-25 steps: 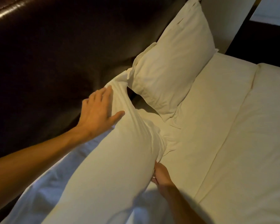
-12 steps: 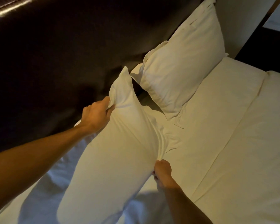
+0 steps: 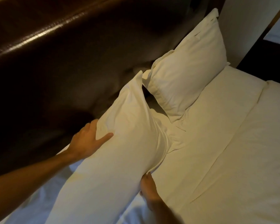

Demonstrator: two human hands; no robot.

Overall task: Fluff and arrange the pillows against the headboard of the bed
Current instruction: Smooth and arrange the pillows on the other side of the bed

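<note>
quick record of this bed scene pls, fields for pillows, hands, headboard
headboard: dark, glossy
near pillow: stood on edge, tilted toward headboard
far pillow: leaning on headboard, at the far end
left hand: grips near pillow's upper side, thumb on front
right hand: holds near pillow's lower edge
sheet: pale, creased beside near pillow

The headboard [image 3: 55,70] is seen as dark brown leather-look upholstery, glossy w/ fine grain, while the near pillow [image 3: 120,151] and far pillow [image 3: 187,70] are cased in matt cloth, softly creased, and the bed sheet [image 3: 217,143] is shown as matt cloth, smooth w/ pressed fold lines.
</note>
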